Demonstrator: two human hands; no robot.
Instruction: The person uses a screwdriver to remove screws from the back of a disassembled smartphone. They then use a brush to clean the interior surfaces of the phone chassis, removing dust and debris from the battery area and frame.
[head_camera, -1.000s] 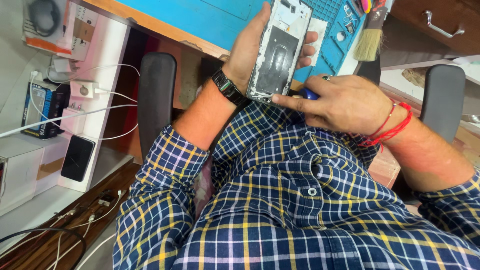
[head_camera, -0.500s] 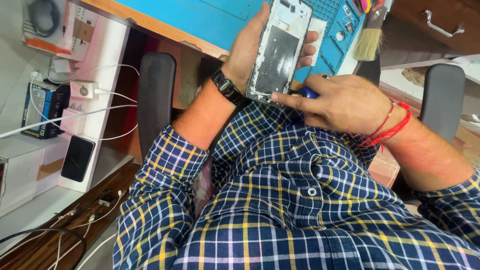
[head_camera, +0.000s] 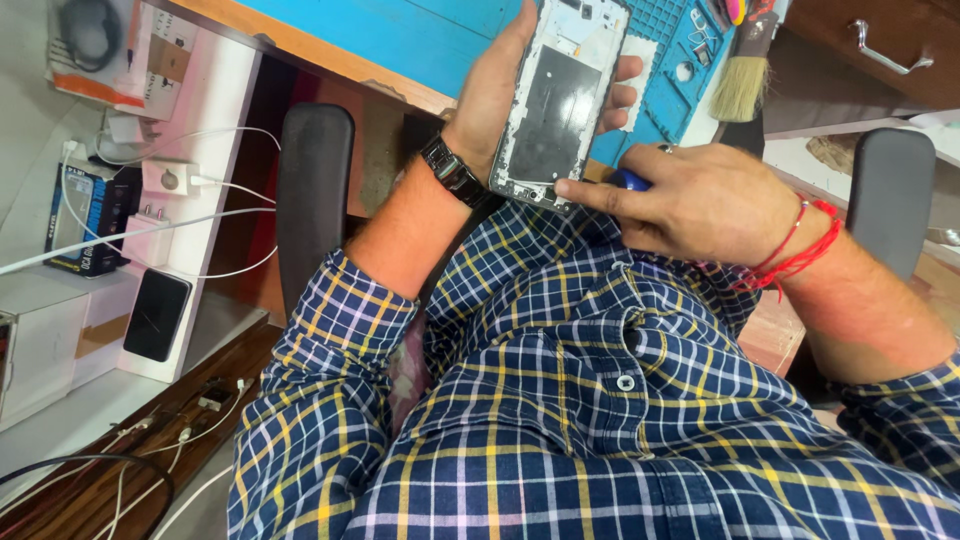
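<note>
My left hand (head_camera: 497, 92) holds an opened phone (head_camera: 560, 100) with its back cover off, showing a white frame and dark inside. The hand wraps it from behind, fingers showing along the phone's right edge, and a black watch (head_camera: 453, 170) sits on the wrist. My right hand (head_camera: 700, 200) grips a small tool with a blue handle (head_camera: 628, 180), its forefinger stretched to the phone's lower edge. Red thread is tied around that wrist. Both hands are above my lap, over my blue and yellow checked shirt.
A blue work mat (head_camera: 690, 50) covers the desk ahead, with a brush (head_camera: 745, 75) and small tools. Black chair armrests (head_camera: 312, 200) flank me. To the left, a white shelf holds chargers, cables and a dark phone (head_camera: 157, 315). A wooden drawer (head_camera: 880, 45) lies at the upper right.
The phone and both hands stay almost in place. My right forefinger has shifted slightly along the phone's lower edge.
</note>
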